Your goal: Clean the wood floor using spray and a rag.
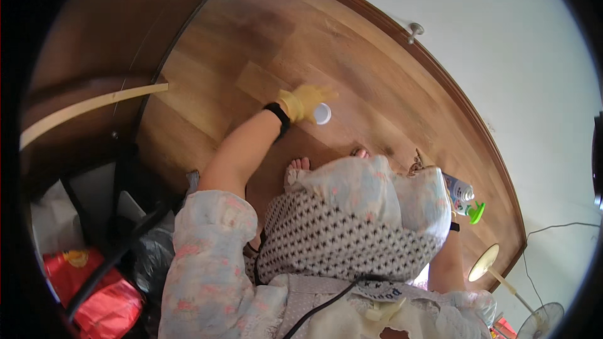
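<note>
My left hand (306, 101) wears a yellow glove and reaches low over the wooden floor, beyond my feet. Its fingers stretch out to the right and are a little blurred. A white round lid-like thing (322, 113) sits against the thumb side of this hand; whether the thumb presses on it is unclear. On the right, my right forearm (445, 263) runs down beside my knee, and the hand is mostly hidden behind the clothing. Close to that wrist is a spray bottle (457, 187) with a green trigger head (477, 213); whether the hand grips it is hidden.
A brown wooden panel (94, 25) stands at the left, with a pale wooden strip (94, 107) sticking out. Red (94, 295) and black bags (154, 257) lie at the lower left. A white wall with a doorstop (415, 30) bounds the right; a fan-like stand (487, 262) is lower right.
</note>
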